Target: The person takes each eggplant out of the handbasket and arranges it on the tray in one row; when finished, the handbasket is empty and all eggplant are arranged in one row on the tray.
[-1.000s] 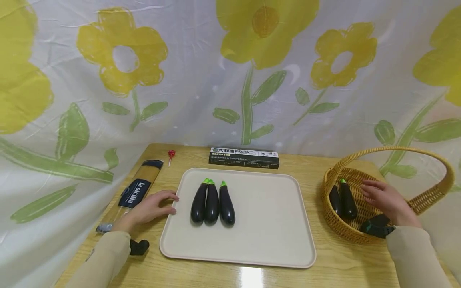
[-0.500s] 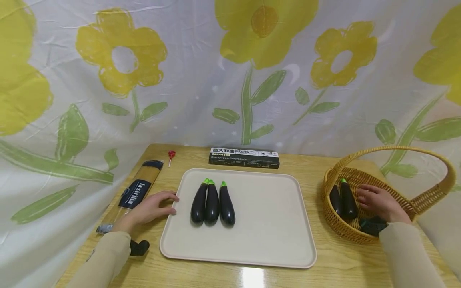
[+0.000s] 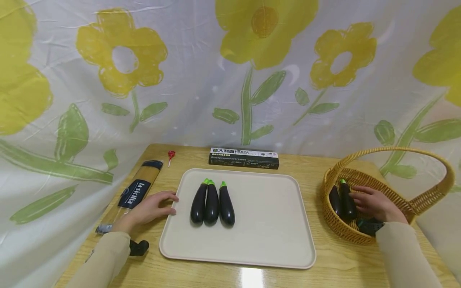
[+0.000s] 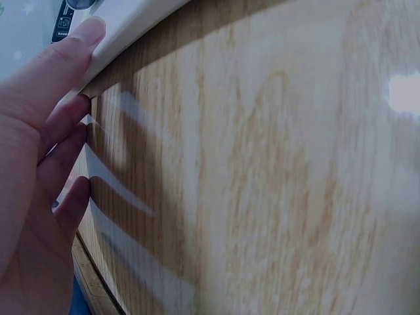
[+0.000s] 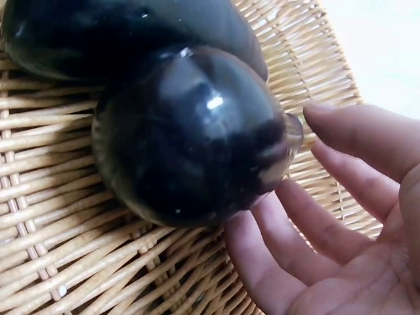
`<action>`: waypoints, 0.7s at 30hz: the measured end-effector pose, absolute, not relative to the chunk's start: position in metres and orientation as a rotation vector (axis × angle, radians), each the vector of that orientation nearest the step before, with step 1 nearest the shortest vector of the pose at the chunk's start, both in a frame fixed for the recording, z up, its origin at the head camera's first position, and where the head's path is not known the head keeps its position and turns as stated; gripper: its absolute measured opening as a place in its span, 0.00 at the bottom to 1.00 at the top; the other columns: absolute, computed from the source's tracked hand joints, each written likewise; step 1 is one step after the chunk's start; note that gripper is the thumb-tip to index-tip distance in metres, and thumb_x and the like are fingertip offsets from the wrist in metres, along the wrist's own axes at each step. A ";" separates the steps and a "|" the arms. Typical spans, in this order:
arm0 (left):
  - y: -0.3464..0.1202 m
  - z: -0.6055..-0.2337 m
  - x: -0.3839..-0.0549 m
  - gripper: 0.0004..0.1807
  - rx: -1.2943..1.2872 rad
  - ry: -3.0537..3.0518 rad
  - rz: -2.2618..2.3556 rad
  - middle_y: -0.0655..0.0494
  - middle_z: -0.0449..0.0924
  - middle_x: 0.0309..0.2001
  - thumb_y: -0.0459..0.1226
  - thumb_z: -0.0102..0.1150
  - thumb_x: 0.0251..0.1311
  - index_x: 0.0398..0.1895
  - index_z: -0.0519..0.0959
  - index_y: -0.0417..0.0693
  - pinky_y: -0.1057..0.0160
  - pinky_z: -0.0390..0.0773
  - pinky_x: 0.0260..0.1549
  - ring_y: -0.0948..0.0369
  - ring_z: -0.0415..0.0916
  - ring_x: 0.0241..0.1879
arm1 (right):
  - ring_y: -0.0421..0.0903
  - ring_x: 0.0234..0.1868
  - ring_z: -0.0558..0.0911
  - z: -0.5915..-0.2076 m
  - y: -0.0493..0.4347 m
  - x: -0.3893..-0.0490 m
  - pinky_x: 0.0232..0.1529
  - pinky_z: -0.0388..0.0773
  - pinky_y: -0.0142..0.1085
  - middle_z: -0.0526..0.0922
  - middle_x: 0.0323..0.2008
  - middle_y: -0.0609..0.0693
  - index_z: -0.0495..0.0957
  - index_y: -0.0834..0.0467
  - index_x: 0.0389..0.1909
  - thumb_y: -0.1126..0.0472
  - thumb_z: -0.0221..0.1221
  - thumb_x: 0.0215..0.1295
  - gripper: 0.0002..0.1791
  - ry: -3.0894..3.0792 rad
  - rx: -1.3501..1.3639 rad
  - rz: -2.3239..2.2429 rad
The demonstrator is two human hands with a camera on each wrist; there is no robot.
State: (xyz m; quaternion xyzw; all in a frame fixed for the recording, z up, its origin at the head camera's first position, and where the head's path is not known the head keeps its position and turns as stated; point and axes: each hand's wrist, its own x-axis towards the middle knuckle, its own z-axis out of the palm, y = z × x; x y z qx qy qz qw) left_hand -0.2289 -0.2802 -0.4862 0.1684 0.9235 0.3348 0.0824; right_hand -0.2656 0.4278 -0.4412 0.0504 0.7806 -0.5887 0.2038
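Note:
In the head view, a wicker basket (image 3: 333,224) stands at the right with two dark eggplants inside. My right hand (image 3: 376,205) reaches into it, its fingers at the side of the nearer eggplant (image 3: 347,202). The right wrist view has that eggplant's rounded end (image 5: 187,141) large, with relaxed fingers (image 5: 321,226) right at its surface and not curled round it. Behind it lies the other eggplant (image 5: 125,33). My left hand (image 3: 151,206) rests by the left rim of a cream tray (image 3: 266,228), holding nothing. Three eggplants (image 3: 211,206) lie side by side on the tray.
A pasta bag (image 3: 138,190) lies left of the tray, partly behind the left forearm. Behind the tray sit a black pasta box (image 3: 243,159) and a red lollipop (image 3: 171,155). The basket's tall handle (image 3: 392,149) arches above the right hand. A flowered cloth hangs at the back.
The right hand has moved left and lower within the basket, up to the nearer eggplant. The left hand and the tray's eggplants stay in place.

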 end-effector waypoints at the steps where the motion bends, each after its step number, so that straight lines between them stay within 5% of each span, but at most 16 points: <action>1: -0.280 -0.486 -0.229 0.21 0.507 2.758 1.001 0.38 0.67 0.67 0.47 0.67 0.60 0.54 0.79 0.50 0.37 0.59 0.66 0.39 0.60 0.68 | 0.36 0.40 0.82 -0.441 0.427 -0.266 0.43 0.83 0.36 0.81 0.40 0.35 0.41 0.72 0.74 0.58 0.50 0.76 0.38 2.179 0.148 -1.635; 16: -0.282 -0.490 -0.229 0.21 0.547 2.768 1.018 0.38 0.68 0.66 0.45 0.68 0.59 0.53 0.79 0.48 0.38 0.60 0.65 0.39 0.62 0.67 | 0.38 0.34 0.77 -0.439 0.417 -0.267 0.35 0.82 0.38 0.77 0.41 0.44 0.44 0.66 0.75 0.55 0.54 0.73 0.40 2.236 0.093 -1.475; 21: -0.283 -0.491 -0.230 0.21 0.545 2.765 1.025 0.38 0.68 0.66 0.45 0.68 0.59 0.53 0.79 0.48 0.38 0.59 0.66 0.39 0.61 0.67 | 0.39 0.41 0.79 -0.440 0.418 -0.267 0.41 0.83 0.42 0.76 0.47 0.44 0.50 0.65 0.74 0.57 0.55 0.73 0.37 2.239 0.071 -1.499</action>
